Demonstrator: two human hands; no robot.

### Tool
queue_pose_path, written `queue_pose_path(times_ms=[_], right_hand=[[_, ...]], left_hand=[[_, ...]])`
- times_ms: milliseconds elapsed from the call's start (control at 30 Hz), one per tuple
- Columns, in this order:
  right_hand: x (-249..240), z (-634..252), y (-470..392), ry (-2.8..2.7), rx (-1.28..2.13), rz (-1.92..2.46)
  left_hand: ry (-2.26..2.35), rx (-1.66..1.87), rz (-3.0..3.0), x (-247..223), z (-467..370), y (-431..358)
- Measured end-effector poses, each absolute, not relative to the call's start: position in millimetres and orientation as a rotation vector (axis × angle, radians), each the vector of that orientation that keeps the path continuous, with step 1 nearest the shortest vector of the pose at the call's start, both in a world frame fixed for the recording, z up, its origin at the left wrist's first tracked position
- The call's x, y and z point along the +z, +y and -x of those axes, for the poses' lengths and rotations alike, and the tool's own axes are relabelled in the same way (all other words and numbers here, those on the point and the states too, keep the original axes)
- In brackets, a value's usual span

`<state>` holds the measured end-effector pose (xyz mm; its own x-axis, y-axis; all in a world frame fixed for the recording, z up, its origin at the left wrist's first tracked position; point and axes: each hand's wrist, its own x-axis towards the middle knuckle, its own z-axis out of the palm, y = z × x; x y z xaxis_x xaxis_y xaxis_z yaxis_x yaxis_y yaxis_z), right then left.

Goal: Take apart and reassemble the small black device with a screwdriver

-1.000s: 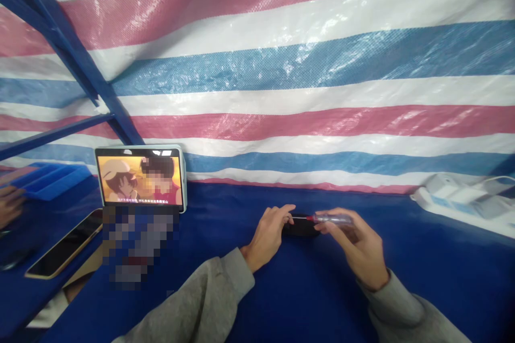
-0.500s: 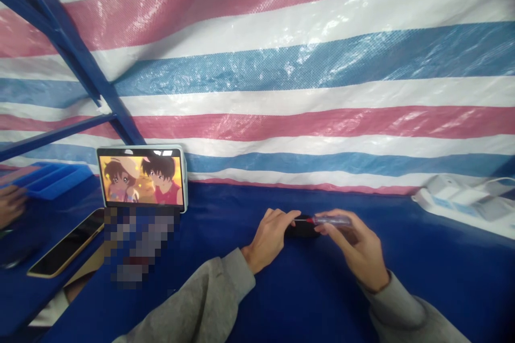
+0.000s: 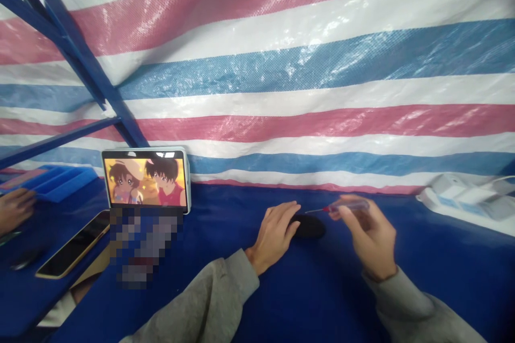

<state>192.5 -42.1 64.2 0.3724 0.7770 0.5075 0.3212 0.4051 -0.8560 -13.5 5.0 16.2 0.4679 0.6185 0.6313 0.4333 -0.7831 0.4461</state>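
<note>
My right hand [image 3: 376,241], pinching the screwdriver [image 3: 356,204], has drawn its tip away from my left hand [image 3: 271,236], spread at the black object [image 3: 311,226] left of that grip, leaving the tip unguided.

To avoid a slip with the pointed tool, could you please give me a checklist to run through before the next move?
1. Screwdriver gripped by its handle: ok, in the right hand.
2. Left hand at the black rounded object: ok, at its left end.
3. Tip directed away from the left hand: not ok, it points towards it.
4. Tip touching the black rounded object: cannot tell, it shows by the far edge.
5. Screws or slots visible on the object: cannot tell, too dark.
6. Phone away from the work: ok, well off to the left.
</note>
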Motion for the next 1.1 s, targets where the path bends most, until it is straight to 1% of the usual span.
queue_pose_path(times_ms=[167, 267, 400, 533, 1100], right_hand=[[73, -198, -33, -1.082, 0.195, 1.212], [67, -199, -35, -1.118, 0.169, 1.217], [60, -201, -37, -1.231, 0.166, 1.275], [57, -205, -36, -1.309, 0.087, 1.344], [45, -204, -31, -1.544, -0.150, 1.371]], left_hand=[[0.786, 1.060, -2.650, 12, 12, 8], [0.731, 0.997, -2.710, 9, 11, 10], [0.730, 1.000, -2.711, 7, 11, 11], [0.740, 1.047, -2.686, 8, 10, 11], [0.777, 0.999, -2.763, 5, 8, 12]])
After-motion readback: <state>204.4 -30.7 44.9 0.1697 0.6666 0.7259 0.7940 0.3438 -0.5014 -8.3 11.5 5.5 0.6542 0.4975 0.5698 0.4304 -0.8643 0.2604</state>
